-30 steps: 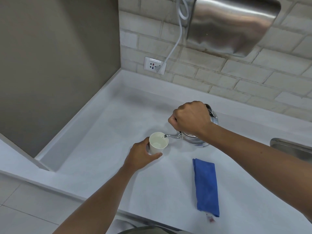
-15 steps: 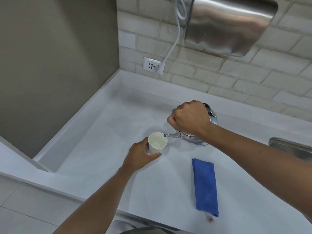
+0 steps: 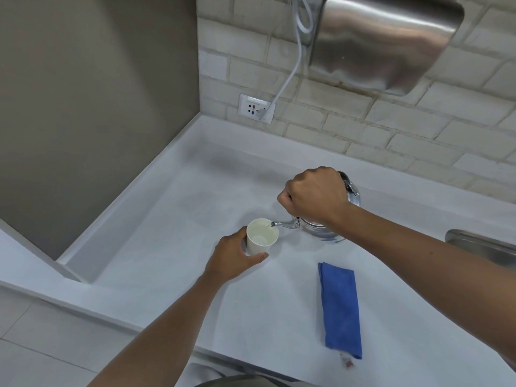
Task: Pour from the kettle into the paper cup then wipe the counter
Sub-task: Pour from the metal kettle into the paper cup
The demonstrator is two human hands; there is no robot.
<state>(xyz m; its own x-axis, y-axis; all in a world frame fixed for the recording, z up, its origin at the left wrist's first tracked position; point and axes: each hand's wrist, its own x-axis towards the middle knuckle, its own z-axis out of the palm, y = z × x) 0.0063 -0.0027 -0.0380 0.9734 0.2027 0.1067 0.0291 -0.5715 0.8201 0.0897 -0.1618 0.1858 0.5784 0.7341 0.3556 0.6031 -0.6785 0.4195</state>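
We note right hand [image 3: 314,195] fisted on kettle [image 3: 321,233], spout over paper cup [image 3: 262,239] rim; left hand [image 3: 233,258] grips cup. Counter [image 3: 167,247] open leftward; cloth [image 3: 339,308] near front edge.

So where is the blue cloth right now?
The blue cloth lies folded on the white counter, untouched, below and right of the kettle, under the right forearm.
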